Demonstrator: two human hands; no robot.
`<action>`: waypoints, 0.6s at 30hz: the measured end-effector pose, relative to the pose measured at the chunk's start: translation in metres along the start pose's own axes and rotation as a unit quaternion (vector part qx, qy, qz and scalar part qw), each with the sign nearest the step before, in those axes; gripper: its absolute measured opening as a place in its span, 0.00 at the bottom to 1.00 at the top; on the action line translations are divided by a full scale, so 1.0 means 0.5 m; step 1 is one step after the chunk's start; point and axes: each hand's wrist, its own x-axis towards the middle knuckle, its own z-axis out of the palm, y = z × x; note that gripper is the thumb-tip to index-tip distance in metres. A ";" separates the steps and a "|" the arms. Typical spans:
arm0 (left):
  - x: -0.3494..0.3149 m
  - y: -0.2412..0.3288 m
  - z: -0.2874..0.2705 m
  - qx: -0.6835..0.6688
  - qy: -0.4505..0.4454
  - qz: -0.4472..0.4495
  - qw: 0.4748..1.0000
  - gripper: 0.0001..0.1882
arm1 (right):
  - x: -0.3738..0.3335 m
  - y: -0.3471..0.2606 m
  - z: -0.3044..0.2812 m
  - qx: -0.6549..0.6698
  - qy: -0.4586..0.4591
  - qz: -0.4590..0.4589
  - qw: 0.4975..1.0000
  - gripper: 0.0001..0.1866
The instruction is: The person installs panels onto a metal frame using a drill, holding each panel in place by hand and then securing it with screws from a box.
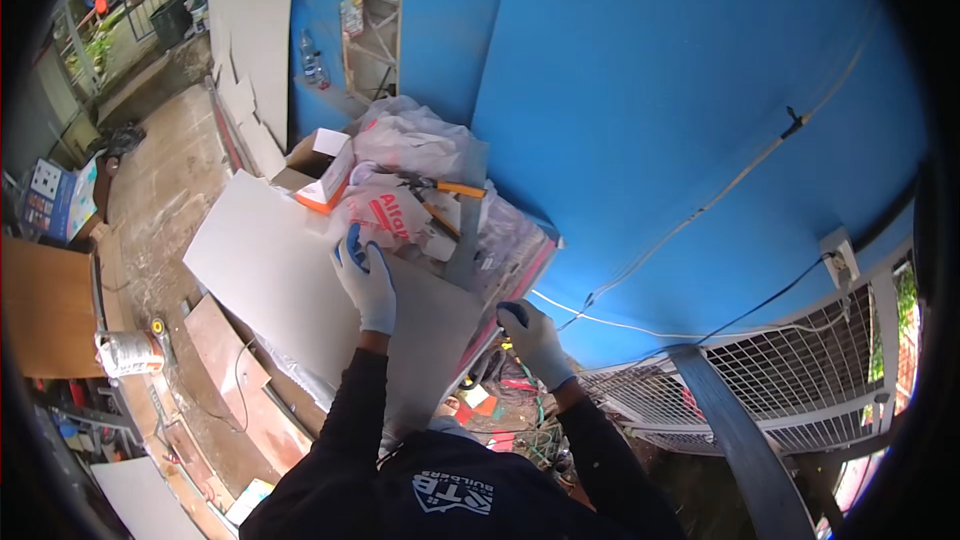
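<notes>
My left hand point(366, 285), in a white glove with blue fingertips, is over the far part of a large pale board point(270, 245). Its thumb and forefinger stand apart, with nothing visible between them. Just beyond is a white plastic bag with red print point(362, 208). My right hand point(538, 342), gloved alike, is beside the board's right side, near the pinkish edge of the stack. Its fingers are curled together, and whatever they may hold is hidden. Pliers with orange handles point(460, 188) lie on the bags, next to a grey metal strip point(468, 240).
An open white-and-orange box point(325, 168) sits at the board's far edge. A blue wall point(680, 120) rises ahead, with a cable along it. White mesh point(800, 360) and a grey post point(735, 440) stand at right. A bucket point(130, 352) is at left.
</notes>
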 end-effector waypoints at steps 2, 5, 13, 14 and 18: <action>0.046 0.014 -0.032 0.043 0.107 0.059 0.992 0.53 | -0.005 -0.007 0.011 -0.021 -0.009 -0.024 0.999 0.20; 0.148 0.095 -0.045 0.146 0.286 0.126 0.939 0.55 | 0.021 -0.011 0.020 -0.071 -0.013 -0.067 0.995 0.19; 0.389 -0.021 -0.139 0.327 0.070 0.009 0.942 0.61 | -0.057 0.059 0.043 0.102 -0.028 0.106 0.989 0.17; 0.395 -0.034 -0.133 0.327 0.071 0.010 0.942 0.61 | -0.068 0.070 0.038 0.103 -0.028 0.105 0.989 0.17; 0.395 -0.059 -0.133 0.156 0.198 0.138 0.958 0.57 | -0.101 0.074 0.016 0.163 -0.009 0.164 0.973 0.16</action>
